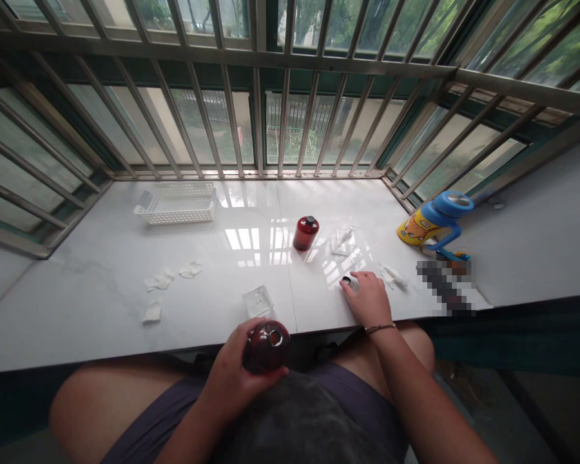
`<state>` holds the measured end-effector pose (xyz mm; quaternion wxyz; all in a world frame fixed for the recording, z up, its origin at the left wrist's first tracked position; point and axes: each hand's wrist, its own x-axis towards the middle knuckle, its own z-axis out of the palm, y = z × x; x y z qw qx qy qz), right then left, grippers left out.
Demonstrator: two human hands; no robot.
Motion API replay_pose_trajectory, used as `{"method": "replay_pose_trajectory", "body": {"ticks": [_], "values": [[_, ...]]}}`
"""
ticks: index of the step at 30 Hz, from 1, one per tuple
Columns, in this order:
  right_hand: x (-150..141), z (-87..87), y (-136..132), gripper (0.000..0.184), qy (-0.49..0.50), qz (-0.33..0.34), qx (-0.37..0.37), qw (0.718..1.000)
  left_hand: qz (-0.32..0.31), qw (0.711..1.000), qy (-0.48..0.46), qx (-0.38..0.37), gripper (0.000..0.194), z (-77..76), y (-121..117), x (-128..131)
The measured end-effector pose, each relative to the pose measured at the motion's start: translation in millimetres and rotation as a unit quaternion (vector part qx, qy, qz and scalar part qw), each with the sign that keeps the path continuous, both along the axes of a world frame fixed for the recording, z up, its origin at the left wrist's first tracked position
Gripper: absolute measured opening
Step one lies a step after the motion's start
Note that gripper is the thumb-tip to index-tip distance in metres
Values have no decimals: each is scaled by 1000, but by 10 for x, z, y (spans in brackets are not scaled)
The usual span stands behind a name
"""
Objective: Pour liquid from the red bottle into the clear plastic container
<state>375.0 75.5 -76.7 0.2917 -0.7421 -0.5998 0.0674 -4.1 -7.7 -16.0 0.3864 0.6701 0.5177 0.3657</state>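
My left hand grips a dark red bottle with its mouth uncovered, held just below the front edge of the white marble sill. My right hand rests on the sill with its fingertips on a small black cap. A second dark red bottle with a black cap stands upright near the middle of the sill. A small clear square dish lies just beyond the held bottle.
A white plastic basket sits at the back left. Crumpled white tissues lie on the left, a clear wrapper right of the standing bottle. A blue and yellow kids' bottle lies at right. Metal window bars enclose the sill.
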Motion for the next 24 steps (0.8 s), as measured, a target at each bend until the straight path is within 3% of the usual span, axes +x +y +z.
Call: {"method": "replay_pose_trajectory", "body": {"ticks": [4,7,11,17,20,24], "values": [[-40,-43,4,31,28,6,-20,999,-4,998,41,40,81,-19,18,-30],[-201,38,-49,32,72,51,-30,996,-6,994,79,75,82,12,56,-42],[-580,377,-221,27,129,157,-35,978,-11,983,138,117,82,80,140,-37],[-1050,974,-425,32,210,325,-10,922,-17,969,186,159,88,130,263,7],[-1123,1077,-441,36,218,350,-20,911,-26,965,201,170,88,136,289,15],[-1151,1094,-429,31,227,336,-19,914,-31,960,216,179,84,130,295,11]]}}
